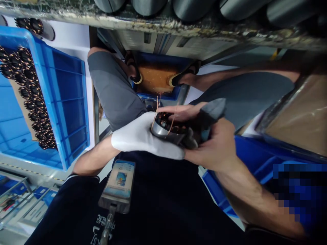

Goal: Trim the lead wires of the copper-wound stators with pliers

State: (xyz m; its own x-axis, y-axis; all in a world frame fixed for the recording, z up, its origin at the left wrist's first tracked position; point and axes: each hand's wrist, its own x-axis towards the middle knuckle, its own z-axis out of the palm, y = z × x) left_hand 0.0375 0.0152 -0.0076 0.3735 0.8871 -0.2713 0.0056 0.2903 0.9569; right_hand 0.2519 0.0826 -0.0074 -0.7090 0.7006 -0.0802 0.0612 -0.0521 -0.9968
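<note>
In front of my torso, a motor stator (160,131) with a silver metal ring and copper windings is held between both hands. Thin copper wire ends stick up from it. My left hand (145,136), in a white glove, is closed round its left and near side. The bare fingers of my right hand (219,143) are closed about its right side, with one finger reaching over the windings. Dark grey pieces (213,109) show at the right hand, too blurred to tell whether they are finger covers or something held.
At left stands a blue crate (74,92) holding rows of wound stators (33,88). Dark cylinders (150,5) line the worn bench edge (158,25) above. An orange-brown tray (153,78) lies between my feet. Blue bins (252,153) and a plastic-covered box (301,112) are at right.
</note>
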